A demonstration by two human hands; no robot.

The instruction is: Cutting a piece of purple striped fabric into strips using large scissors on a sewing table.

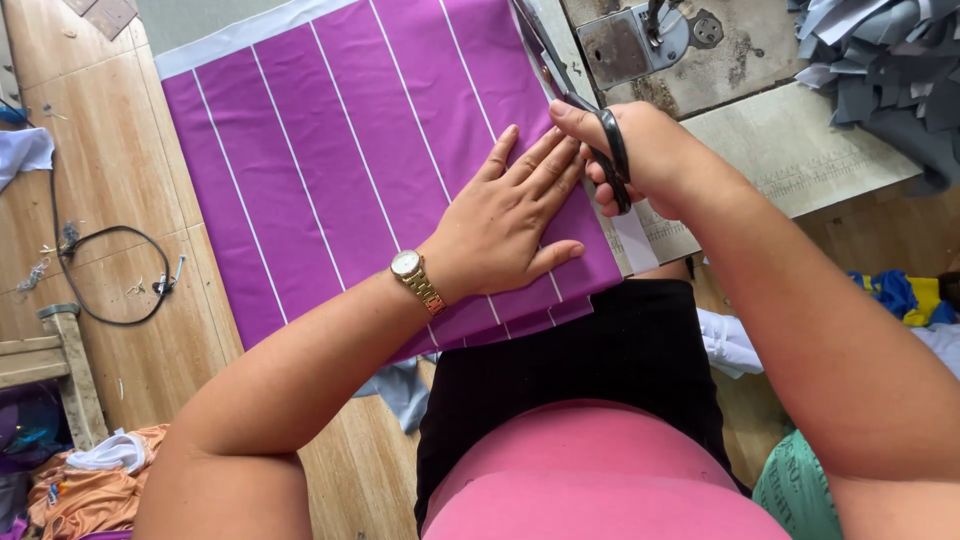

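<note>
A purple cloth with thin white stripes (pixel 340 160) lies spread over the table edge and my lap. My left hand (pixel 510 215), with a gold watch on the wrist, presses flat on the cloth near its right edge, fingers together. My right hand (pixel 640 155) grips black-handled scissors (pixel 610 150); their blades run up along the cloth's right edge toward the top of the view.
A sewing machine bed (pixel 650 40) sits at the top right on a worn table (pixel 820 150). Grey fabric pieces (pixel 890 70) pile at the far right. A black cable (pixel 110 270) lies on the wooden floor at left, with orange cloth (pixel 100 480) below.
</note>
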